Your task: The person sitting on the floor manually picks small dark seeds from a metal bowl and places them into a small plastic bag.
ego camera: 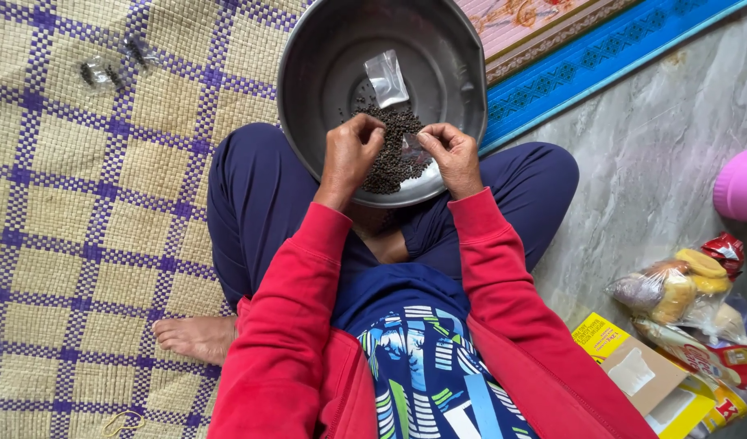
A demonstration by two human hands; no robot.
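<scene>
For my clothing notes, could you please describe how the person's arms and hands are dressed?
Both arms wear long red sleeves with ribbed cuffs ending at the wrists. The left hand and right hand are bare, with no gloves; no rings or watch can be made out.

Count of items, located from the hands:

- Hands: two, left hand and right hand, both over the bowl with fingertips pinched.
- Metal bowl: one, directly beneath both hands.
- Heap of small dark seeds: one, under and between the hands; single seeds too many and too small to count.
- Empty clear sachet: one, in the bowl just beyond the hands.
- Clear sachet in the right hand's fingertips: one, partly hidden.
- Filled clear sachets on the mat: two, and, well to the left of the left hand.
- Rubber band: one, far behind the left hand.
- Yellow carton: one, behind the right hand.
- Pink container: one, far right of the right hand.
- Woven mats: two, checked mat and blue-edged mat.
</scene>
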